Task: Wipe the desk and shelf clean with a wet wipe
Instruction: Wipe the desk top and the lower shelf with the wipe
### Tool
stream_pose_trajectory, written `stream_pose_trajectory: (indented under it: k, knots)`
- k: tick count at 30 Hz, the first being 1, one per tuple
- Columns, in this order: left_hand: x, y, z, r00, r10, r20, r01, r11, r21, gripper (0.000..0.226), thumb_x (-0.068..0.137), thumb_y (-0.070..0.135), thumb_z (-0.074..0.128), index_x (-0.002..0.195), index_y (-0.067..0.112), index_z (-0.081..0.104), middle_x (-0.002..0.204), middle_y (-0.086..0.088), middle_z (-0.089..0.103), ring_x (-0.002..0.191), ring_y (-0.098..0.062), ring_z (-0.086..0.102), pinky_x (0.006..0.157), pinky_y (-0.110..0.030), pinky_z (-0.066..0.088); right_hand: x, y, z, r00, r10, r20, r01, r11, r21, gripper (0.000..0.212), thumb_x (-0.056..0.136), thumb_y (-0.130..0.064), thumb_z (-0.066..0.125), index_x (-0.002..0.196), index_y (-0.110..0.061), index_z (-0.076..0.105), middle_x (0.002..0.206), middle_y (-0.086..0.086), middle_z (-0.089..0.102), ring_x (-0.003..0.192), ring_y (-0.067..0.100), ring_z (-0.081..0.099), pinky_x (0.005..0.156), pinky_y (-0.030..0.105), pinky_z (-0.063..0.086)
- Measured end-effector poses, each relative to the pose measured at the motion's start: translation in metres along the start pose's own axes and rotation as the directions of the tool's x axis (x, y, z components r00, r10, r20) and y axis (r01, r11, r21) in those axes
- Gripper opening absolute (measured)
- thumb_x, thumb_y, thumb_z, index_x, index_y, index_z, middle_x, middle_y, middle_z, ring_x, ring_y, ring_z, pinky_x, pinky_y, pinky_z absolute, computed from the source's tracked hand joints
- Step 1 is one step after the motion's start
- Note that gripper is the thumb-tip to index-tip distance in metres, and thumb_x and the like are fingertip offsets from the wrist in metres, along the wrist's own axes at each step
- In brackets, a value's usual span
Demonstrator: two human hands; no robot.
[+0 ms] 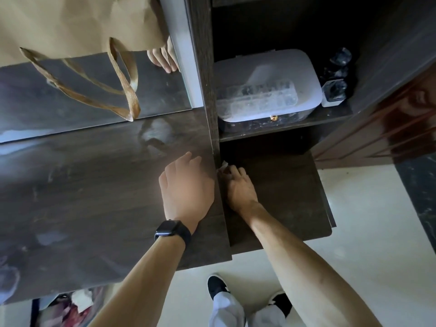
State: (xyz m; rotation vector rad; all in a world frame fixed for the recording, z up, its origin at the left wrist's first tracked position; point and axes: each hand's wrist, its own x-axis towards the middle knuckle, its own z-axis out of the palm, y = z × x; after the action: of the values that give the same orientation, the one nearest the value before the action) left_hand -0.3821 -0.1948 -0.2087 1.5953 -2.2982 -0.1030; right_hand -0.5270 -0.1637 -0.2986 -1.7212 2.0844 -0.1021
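Head view, looking down. Right hand [239, 187] bunches a white wipe [223, 165] under curled fingers at the far left corner of the low shelf [287, 192], tight against the upright [207, 90]. Left hand [186, 185], fingers relaxed and flat, rests on the desk [94, 185] just left of that upright, holding nothing. Shelf's long axis runs near to far; most of its surface lies right of and nearer than the wipe. Desk and shelf: dark wood grain, glossy, smeared. Wipe: soft, crumpled.
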Motion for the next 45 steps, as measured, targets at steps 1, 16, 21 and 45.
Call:
stream_pose_trajectory:
  k: [1,16,21,45]
  knots:
    - [0.001,0.001,0.0,1.0,-0.001,0.006,0.001,1.0,0.001,0.037,0.088,0.029,0.054,0.121,0.015,0.062,0.134,-0.007,0.056,0.116,-0.03,0.048,0.096,-0.044,0.037,-0.003,0.002,0.001,1.0,-0.016,0.008,0.016,0.999,-0.05,0.054,0.091,-0.022,0.053,0.144,-0.024,0.042,0.138,0.006,0.035,0.115,0.03,0.039,0.097,0.04,0.042]
    - [-0.002,0.0,-0.001,0.999,-0.007,0.051,0.007,1.0,0.006,0.038,0.09,0.027,0.055,0.126,0.014,0.06,0.137,-0.008,0.054,0.12,-0.033,0.047,0.099,-0.048,0.037,0.0,0.011,-0.018,0.99,-0.064,0.124,0.102,0.939,-0.33,0.073,0.089,-0.024,0.058,0.149,-0.037,0.018,0.145,0.01,0.024,0.122,0.033,0.036,0.095,0.046,0.04]
    - [-0.002,0.002,-0.004,0.999,0.004,0.04,-0.003,1.0,-0.006,0.038,0.09,0.026,0.055,0.125,0.013,0.06,0.137,-0.01,0.053,0.119,-0.035,0.047,0.098,-0.049,0.037,-0.012,-0.006,-0.011,0.993,-0.003,0.115,0.041,0.945,-0.325,0.074,0.087,-0.027,0.062,0.151,-0.021,0.024,0.149,0.01,0.024,0.132,0.033,0.028,0.107,0.048,0.032]
    - [-0.028,-0.017,-0.015,0.984,0.087,0.156,-0.068,0.99,-0.124,0.052,0.099,0.031,0.04,0.147,0.013,0.048,0.156,-0.006,0.041,0.147,-0.024,0.032,0.122,-0.043,0.024,-0.098,-0.008,0.025,0.997,-0.015,0.082,0.024,0.994,-0.11,0.078,0.088,-0.049,0.043,0.155,-0.026,0.012,0.162,-0.005,0.018,0.141,0.023,0.024,0.11,0.043,0.032]
